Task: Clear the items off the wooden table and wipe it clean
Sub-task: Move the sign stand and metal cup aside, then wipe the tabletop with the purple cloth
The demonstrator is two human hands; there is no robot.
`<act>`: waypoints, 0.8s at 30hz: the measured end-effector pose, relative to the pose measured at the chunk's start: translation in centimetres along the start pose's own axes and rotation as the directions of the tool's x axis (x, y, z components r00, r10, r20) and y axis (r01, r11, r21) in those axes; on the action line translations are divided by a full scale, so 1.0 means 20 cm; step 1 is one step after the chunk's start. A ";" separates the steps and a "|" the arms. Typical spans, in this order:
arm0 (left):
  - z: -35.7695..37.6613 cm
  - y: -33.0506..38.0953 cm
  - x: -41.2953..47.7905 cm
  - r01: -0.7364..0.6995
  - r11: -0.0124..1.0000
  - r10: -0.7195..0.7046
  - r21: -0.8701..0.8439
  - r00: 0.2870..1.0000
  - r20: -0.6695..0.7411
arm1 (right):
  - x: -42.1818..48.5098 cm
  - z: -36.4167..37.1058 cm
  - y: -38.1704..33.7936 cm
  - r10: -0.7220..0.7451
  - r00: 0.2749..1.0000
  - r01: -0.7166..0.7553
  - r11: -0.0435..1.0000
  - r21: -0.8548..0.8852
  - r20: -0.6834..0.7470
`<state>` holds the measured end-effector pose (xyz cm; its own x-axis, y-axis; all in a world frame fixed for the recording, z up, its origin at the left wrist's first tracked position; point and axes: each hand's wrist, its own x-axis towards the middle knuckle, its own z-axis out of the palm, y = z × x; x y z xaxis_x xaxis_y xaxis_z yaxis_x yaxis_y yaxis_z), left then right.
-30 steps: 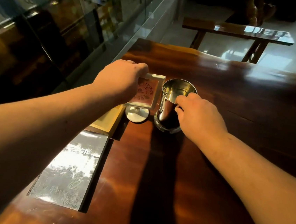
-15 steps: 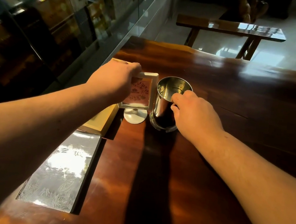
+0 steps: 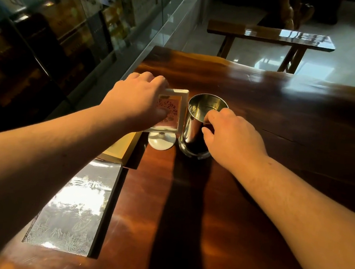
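Note:
A small white-framed sign stand (image 3: 174, 112) with a pink card and a round white base stands on the dark wooden table (image 3: 262, 112). My left hand (image 3: 138, 101) grips its frame from the left, thumb on the card face. Right beside it stands an open, shiny metal cup (image 3: 198, 116). My right hand (image 3: 231, 133) holds the cup's near side, with fingertips over the rim. A yellowish flat box (image 3: 120, 148) and a glossy silver-patterned book (image 3: 72, 211) lie along the table's left edge, partly under my left forearm.
A glass display cabinet (image 3: 74, 25) filled with boxes runs along the table's left side. A wooden bench (image 3: 270, 35) stands on the pale floor beyond the far edge. The table stretches away to the right.
Both hands have stayed on the sign stand and the cup. My left thumb now presses on the card face; neither object has visibly shifted on the table.

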<state>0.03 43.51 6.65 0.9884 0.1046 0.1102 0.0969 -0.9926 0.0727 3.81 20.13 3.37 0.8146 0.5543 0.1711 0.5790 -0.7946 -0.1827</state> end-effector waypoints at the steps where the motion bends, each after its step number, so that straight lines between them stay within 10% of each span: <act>1: -0.02 0.00 -0.01 -0.004 1.000 0.004 -0.013 1.000 -0.009 | 0.00 -0.02 -0.01 0.009 1.000 -0.009 1.000 -0.002 0.004; 16: -0.69 0.67 -0.39 -0.306 0.948 0.305 -0.092 0.952 -0.026 | -0.68 -0.93 0.06 0.232 0.936 -0.249 0.968 -0.031 -0.266; 24: -0.92 1.74 -0.74 -0.634 0.756 0.638 -0.161 0.769 -0.030 | -1.65 -1.54 0.44 0.445 0.786 -0.514 0.856 -0.054 -0.429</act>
<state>-13.34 8.52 25.80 0.8187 -0.5513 0.1609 -0.5721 -0.8073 0.1448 -19.13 -12.76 26.02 0.8829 -0.0245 0.4688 0.0746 -0.9786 -0.1917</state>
